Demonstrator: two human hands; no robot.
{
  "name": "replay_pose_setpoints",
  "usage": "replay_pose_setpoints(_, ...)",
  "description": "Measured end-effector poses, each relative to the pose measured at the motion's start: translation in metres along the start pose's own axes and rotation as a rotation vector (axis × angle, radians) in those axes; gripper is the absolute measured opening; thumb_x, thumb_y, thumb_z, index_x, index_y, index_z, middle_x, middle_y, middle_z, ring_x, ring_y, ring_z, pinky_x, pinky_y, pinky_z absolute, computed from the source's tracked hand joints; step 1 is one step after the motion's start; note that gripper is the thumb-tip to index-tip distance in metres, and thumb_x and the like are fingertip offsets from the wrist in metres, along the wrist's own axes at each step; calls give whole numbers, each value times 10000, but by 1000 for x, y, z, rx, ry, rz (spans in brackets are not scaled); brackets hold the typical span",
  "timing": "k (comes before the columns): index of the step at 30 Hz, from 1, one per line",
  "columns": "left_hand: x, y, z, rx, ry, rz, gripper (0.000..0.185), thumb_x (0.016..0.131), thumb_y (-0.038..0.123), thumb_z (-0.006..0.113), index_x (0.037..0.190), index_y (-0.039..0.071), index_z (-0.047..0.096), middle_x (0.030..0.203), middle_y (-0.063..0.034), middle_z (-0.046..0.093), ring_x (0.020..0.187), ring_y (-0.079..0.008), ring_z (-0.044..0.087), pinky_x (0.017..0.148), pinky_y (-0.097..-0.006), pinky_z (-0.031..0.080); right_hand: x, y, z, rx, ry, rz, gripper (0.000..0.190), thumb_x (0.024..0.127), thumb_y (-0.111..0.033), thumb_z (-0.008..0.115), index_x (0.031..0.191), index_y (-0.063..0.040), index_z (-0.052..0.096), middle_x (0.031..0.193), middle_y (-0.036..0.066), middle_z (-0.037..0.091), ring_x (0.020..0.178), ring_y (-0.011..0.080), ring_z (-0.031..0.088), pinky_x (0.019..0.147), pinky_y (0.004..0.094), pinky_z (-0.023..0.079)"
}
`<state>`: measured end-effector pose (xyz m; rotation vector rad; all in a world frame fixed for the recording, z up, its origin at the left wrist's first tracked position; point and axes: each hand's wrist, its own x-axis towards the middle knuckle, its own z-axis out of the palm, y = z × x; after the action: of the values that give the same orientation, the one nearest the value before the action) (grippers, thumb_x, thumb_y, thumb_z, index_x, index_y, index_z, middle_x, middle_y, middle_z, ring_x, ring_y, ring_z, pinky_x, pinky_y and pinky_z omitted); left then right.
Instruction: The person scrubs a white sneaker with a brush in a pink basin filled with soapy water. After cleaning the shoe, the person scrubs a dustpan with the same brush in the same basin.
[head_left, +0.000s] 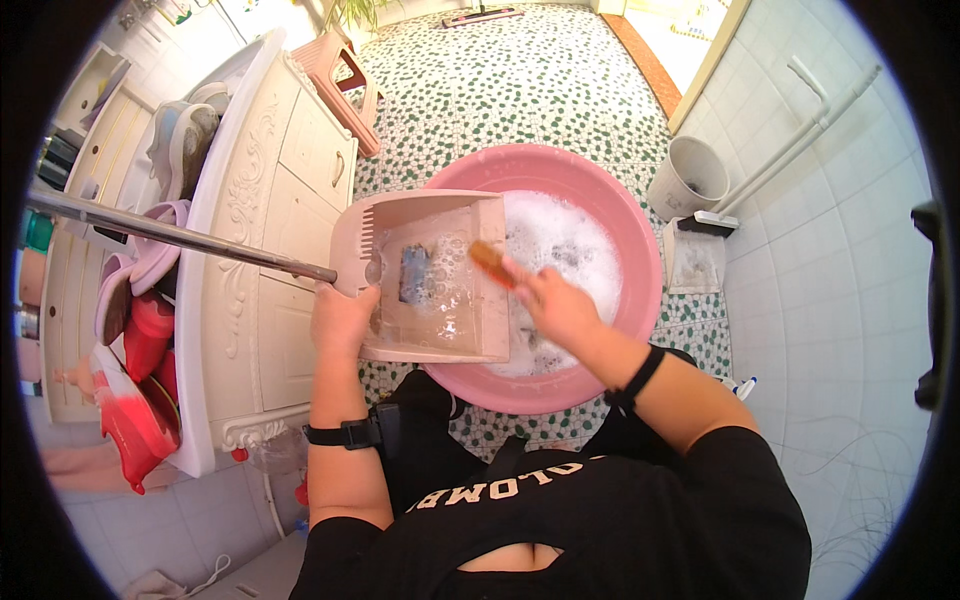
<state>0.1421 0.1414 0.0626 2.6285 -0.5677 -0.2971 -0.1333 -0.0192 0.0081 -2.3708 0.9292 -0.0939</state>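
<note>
My left hand (343, 319) grips the beige plastic dustpan (491, 277) at its back, near the base of the long metal handle (202, 238). The pan rests over the left side of a round pink plastic basin (637, 262). Wet suds and a dark bluish patch (415, 274) show inside the pan. With my right hand (559, 307) I hold a brown scrubbing brush (491, 264) above the pan's front lip; its bristles are hard to make out. White foam (562, 247) covers the water in the basin, with dark shapes partly hidden in it.
At left, a washbasin cabinet (300, 202) holds red shoes (142, 420), grey sneakers (184, 142) and lilac slippers (157, 247). A pink stool (341, 90) stands beyond it. On the right are a waste bin (690, 180), another dustpan (694, 262) with a broom (709, 223), and wall pipes (810, 135).
</note>
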Motion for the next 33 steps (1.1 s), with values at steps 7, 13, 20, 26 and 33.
replay_pose_setpoints(7,9,-7,1,40,4,22,809,722,416,787,1303,-89,539,1190,-266,693,1091,-406,691,943,-467,542,0,-4,-8,-168,-95,-191,470,1065,-329,496,1521,-436,453,943,143,606,786,342,675,709,471,555)
replay_pose_setpoints(13,9,-12,-1,-154,-99,-19,783,730,397,781,1295,-89,542,1208,-272,680,1093,-412,685,944,-476,535,20,14,10,-14,98,-128,468,1068,-363,479,1532,-419,454,907,148,605,777,356,663,711,477,541)
replay_pose_setpoints(20,12,-15,2,-61,-34,84,779,734,409,788,1287,-87,553,1192,-274,679,1096,-408,686,945,-475,537,25,4,0,-68,60,-35,476,1055,-362,509,1522,-435,454,923,148,626,785,367,672,709,460,558)
replay_pose_setpoints(26,5,0,-5,9,-36,81,838,720,438,788,1326,-87,542,1212,-263,681,1114,-410,679,951,-476,536,13,-21,-20,-322,-279,-250,451,1059,-349,507,1501,-437,478,927,149,645,755,326,691,656,463,581)
replay_pose_setpoints(33,-8,23,-13,100,-17,66,827,713,431,790,1344,-49,554,1234,-262,681,1118,-402,681,955,-470,541,27,-33,-24,-394,-460,-248,441,1086,-303,405,1519,-362,472,1067,136,677,872,332,723,685,451,590)
